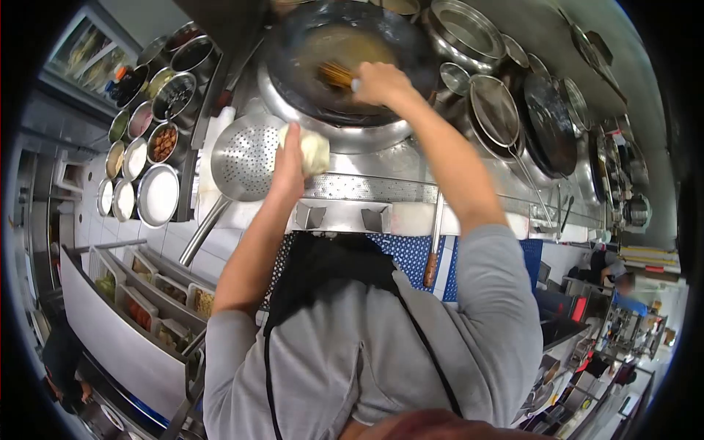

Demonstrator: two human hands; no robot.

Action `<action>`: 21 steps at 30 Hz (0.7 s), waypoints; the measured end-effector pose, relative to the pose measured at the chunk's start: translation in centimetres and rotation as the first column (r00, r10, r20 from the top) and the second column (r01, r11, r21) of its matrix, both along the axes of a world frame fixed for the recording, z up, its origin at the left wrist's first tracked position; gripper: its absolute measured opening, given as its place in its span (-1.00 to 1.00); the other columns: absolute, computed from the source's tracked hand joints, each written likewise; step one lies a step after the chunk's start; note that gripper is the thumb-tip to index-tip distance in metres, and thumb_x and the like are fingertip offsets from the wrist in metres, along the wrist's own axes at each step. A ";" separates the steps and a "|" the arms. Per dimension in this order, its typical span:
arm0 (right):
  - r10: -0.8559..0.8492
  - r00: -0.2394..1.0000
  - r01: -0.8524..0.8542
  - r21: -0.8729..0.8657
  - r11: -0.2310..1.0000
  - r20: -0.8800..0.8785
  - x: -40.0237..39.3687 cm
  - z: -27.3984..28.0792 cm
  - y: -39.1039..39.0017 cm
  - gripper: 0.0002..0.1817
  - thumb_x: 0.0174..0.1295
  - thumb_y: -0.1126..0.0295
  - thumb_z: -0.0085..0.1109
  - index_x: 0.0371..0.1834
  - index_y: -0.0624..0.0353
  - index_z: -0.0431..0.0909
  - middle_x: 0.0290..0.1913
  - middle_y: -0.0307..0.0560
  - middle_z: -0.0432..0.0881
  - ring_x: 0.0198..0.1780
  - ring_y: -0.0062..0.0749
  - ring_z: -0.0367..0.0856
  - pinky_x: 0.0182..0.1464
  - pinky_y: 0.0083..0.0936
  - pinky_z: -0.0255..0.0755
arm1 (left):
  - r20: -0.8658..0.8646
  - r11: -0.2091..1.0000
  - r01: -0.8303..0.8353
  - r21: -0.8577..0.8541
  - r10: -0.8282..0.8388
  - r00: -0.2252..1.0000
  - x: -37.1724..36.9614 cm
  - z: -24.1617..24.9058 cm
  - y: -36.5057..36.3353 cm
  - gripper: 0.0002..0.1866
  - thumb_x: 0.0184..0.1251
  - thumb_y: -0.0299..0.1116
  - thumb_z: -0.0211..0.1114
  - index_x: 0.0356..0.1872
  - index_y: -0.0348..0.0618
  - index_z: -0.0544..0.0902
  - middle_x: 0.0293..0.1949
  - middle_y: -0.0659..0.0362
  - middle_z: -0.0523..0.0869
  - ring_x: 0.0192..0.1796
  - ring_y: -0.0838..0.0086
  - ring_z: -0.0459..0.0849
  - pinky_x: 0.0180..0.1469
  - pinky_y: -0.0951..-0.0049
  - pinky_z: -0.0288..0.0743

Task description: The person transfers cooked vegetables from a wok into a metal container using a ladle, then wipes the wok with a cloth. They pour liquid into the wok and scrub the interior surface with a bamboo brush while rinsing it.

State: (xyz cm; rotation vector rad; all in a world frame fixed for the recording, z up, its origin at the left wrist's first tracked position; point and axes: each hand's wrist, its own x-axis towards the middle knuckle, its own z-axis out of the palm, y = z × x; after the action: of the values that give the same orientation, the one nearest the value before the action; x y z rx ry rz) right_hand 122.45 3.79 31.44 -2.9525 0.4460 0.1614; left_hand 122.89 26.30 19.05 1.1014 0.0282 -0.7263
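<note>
My right hand point(381, 84) is closed around a bamboo wok brush point(336, 74), its bristles down in the cloudy brownish liquid of a large black wok point(412, 55). A pale, bunched cloth point(315, 152) is gripped in my left hand point(290, 163), just below the wok's near edge. Next to that hand, a perforated steel strainer ladle point(246, 158) rests with its handle pointing toward me, partly covered by the hand and cloth. The wok sits on a wide metal ring point(367, 139) on the stove.
Ingredient pots, including a steel bowl of white powder point(159, 195), crowd the left. A wire strainer point(495, 110) and more pans lie right. A wooden-handled tool point(431, 268) hangs at the stove's front. An open drawer point(132, 315) is lower left; other people are at both sides.
</note>
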 end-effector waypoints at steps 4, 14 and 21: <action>-0.015 0.997 0.014 0.016 1.000 0.076 0.3 -2.5 1.2 -0.51 -0.06 0.23 0.39 0.04 0.02 0.69 -0.08 0.15 0.75 0.00 0.02 0.73 0.10 -0.14 0.58 | -0.164 0.993 0.116 0.009 -0.113 0.980 2.1 3.1 -5.7 -0.49 0.46 0.25 0.07 0.02 0.02 0.58 -0.15 0.14 0.71 -0.16 0.31 0.72 -0.23 0.23 0.65; -0.053 0.989 -0.012 -0.429 0.903 -0.140 -7.6 6.0 -12.5 -0.67 0.08 0.32 0.33 -0.04 0.07 0.67 -0.13 0.13 0.74 -0.03 0.02 0.73 0.04 -0.15 0.61 | -0.420 0.999 0.018 -0.036 -0.031 0.907 3.8 3.6 -9.2 -0.70 0.31 -0.06 0.38 -0.15 -0.01 0.59 -0.27 0.15 0.71 -0.21 0.25 0.70 -0.16 0.12 0.62; -0.217 0.958 0.216 0.026 0.976 0.186 11.5 -3.7 -12.7 -0.53 0.15 0.16 0.25 0.18 -0.17 0.63 0.06 0.08 0.72 0.11 0.00 0.69 0.19 -0.18 0.55 | -0.319 0.999 0.026 -0.018 -0.031 0.947 3.9 2.1 -9.4 -0.90 0.36 -0.36 0.15 -0.16 -0.02 0.55 -0.36 0.17 0.67 -0.39 0.34 0.66 -0.45 0.18 0.57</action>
State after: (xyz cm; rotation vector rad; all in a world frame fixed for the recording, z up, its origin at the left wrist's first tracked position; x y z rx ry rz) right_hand 133.92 -8.94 27.71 -2.8511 0.7327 -0.1403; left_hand 126.83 16.88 21.13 0.9630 0.2832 -0.9241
